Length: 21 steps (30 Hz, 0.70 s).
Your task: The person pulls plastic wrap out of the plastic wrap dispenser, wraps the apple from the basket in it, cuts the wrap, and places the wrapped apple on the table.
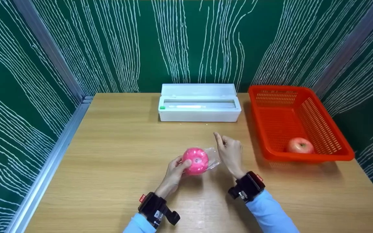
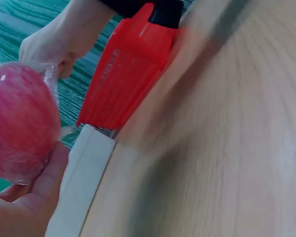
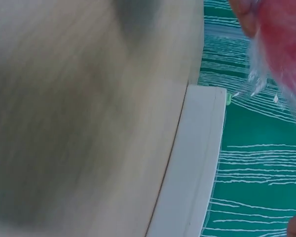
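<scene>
One wooden table (image 1: 118, 145) spreads beneath both hands. Right of the right hand (image 1: 231, 153) sits one red plastic basket (image 1: 275, 123), probably set there for easy reach; ahead of both hands stands one white cling-film dispenser (image 1: 199, 116), lid raised, perhaps so film can be drawn toward the person. The left hand (image 1: 174, 173) is closed partway round one film-wrapped apple (image 1: 198, 161), thumb on top, seemingly to steady it. The right hand, just beside, has curled fingers and a thumb sticking out; whether it pinches anything I cannot tell. Apples number two, counting one bare apple (image 1: 299, 145) in the basket. One loose film end (image 1: 213, 158) points toward the right hand.
</scene>
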Each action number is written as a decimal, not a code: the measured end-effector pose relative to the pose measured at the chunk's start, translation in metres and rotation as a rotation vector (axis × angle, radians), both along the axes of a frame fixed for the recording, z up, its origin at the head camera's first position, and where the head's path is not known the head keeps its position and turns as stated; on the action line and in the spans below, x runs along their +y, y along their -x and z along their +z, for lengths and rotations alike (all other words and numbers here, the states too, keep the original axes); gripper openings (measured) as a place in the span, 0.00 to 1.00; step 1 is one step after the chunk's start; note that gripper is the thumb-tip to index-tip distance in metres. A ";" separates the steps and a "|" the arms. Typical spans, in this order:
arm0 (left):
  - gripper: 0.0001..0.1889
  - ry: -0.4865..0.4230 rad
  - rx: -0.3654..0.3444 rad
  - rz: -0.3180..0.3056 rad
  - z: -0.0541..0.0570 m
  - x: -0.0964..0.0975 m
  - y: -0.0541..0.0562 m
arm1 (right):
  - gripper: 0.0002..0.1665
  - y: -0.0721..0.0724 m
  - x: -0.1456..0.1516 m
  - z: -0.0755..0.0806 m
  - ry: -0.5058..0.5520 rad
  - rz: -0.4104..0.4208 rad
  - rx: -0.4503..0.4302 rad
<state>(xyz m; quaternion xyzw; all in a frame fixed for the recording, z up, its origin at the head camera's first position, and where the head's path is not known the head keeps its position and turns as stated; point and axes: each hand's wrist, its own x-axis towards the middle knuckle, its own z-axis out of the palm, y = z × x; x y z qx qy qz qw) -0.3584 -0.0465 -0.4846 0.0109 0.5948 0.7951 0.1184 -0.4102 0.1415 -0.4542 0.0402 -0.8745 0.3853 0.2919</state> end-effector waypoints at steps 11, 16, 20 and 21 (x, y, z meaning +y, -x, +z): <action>0.35 -0.033 0.090 0.041 0.000 0.008 -0.004 | 0.31 0.014 0.004 0.004 0.139 -0.024 -0.211; 0.36 -0.063 0.097 0.000 0.004 0.010 -0.005 | 0.30 0.018 0.003 0.002 0.218 -0.043 -0.303; 0.34 -0.099 0.088 -0.030 0.007 0.014 -0.006 | 0.31 0.019 -0.001 0.000 0.248 -0.068 -0.331; 0.33 -0.116 0.085 -0.037 0.007 0.015 -0.006 | 0.31 0.019 -0.002 0.000 0.256 -0.078 -0.338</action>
